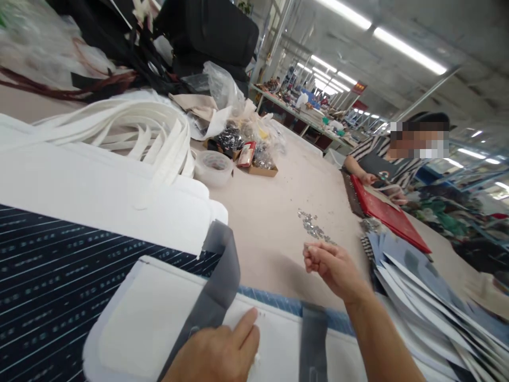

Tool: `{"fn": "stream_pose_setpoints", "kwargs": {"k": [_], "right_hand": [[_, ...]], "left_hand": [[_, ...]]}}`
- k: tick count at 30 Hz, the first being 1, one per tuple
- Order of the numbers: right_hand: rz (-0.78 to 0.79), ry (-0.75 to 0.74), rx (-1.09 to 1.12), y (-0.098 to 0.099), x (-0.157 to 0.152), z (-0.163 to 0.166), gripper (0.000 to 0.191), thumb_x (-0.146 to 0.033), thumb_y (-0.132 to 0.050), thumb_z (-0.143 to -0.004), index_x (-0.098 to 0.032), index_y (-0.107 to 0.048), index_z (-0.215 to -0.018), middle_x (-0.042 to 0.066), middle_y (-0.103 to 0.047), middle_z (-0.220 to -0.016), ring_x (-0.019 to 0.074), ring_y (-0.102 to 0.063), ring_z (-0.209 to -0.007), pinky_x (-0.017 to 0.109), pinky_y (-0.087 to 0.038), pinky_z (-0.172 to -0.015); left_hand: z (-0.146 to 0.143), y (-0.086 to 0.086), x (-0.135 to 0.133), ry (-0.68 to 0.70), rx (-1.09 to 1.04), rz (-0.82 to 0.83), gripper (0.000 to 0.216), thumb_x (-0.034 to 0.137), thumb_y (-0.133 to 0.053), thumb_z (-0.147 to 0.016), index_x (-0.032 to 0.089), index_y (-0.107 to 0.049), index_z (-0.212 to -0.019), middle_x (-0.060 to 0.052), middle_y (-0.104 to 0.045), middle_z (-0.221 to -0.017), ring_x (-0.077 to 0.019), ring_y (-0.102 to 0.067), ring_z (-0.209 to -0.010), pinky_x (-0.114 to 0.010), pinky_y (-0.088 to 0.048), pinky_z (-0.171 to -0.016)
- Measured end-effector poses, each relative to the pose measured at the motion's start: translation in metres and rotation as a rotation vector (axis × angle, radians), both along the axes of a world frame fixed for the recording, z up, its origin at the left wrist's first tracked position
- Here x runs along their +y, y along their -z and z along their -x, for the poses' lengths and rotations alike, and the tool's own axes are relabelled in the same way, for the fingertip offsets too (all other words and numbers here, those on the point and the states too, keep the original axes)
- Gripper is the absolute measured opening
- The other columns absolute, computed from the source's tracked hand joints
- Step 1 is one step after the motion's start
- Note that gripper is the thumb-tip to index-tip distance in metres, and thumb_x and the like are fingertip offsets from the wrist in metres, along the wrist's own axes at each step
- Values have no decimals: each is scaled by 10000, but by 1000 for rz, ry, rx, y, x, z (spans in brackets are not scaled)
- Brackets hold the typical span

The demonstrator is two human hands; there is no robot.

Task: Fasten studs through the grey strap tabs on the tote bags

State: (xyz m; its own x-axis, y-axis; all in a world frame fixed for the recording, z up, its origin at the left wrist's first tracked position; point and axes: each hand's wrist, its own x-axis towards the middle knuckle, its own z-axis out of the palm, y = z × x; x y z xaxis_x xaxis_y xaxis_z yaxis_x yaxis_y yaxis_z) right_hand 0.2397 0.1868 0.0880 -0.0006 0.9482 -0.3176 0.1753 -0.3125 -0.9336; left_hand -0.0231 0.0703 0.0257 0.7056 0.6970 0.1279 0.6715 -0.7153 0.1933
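Observation:
My left hand (217, 353) rests on a white fabric panel (143, 318), forefinger stretched out and pressing its surface beside a grey strap (217, 276) that loops up from the panel. My right hand (330, 265) hovers over the beige table (270, 212), fingers pinched together on something small I cannot make out. Just beyond it lies a scatter of small metal pieces (312, 227). A second grey strap (314, 334) crosses the panel near my right forearm.
White bags with white handles (139, 132) are stacked at left over dark striped fabric (43, 276). A tape roll (213, 167) and boxes of hardware (254, 156) stand farther back. Fanned grey-and-white pieces (421, 297) lie at right. Another person (382, 164) works at a red mat (387, 215).

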Motion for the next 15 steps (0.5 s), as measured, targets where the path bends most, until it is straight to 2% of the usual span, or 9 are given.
{"fn": "stream_pose_setpoints", "kwargs": {"k": [2, 4, 7, 10, 15], "right_hand": [[4, -9, 37, 3, -22, 17, 343, -444, -780, -663, -148, -705, -818, 50, -682, -744, 127, -609, -602, 243, -502, -557], [-64, -42, -99, 9, -39, 31, 333, -470, -739, -709, -151, -715, -802, 42, -678, -697, 137, -607, -603, 256, -505, -580], [-232, -130, -396, 17, -62, 48, 279, -440, -641, -813, -176, -725, -852, 46, -697, -711, 170, -638, -664, 283, -520, -654], [-450, -294, -659, 21, -79, 59, 186, -289, -540, -893, -211, -706, -923, 54, -720, -855, 176, -663, -782, 282, -520, -748], [-729, -511, -898, 24, -95, 69, 194, -167, -471, -925, -196, -655, -976, 71, -688, -887, 179, -640, -833, 309, -527, -775]], "left_hand": [[0, -9, 1, 10, -5, 57, 312, 132, -501, -822, 174, -575, -1121, -69, -591, -1339, -175, -667, -612, -298, -517, -474], [2, -16, 0, 12, -18, 99, 312, 131, -477, -842, 164, -543, -1146, -87, -576, -1352, -182, -672, -651, -308, -526, -508], [4, -21, -2, 12, -32, 116, 250, 135, -431, -882, 170, -524, -1111, -91, -583, -1331, -187, -664, -664, -316, -521, -515], [4, -20, -2, 3, -40, 114, 208, 147, -390, -911, 182, -517, -1072, -81, -596, -1293, -195, -655, -655, -334, -517, -502], [3, -16, -4, 2, -62, 103, 190, 165, -381, -920, 194, -519, -1048, -54, -606, -1244, -203, -646, -637, -364, -522, -478]]}}
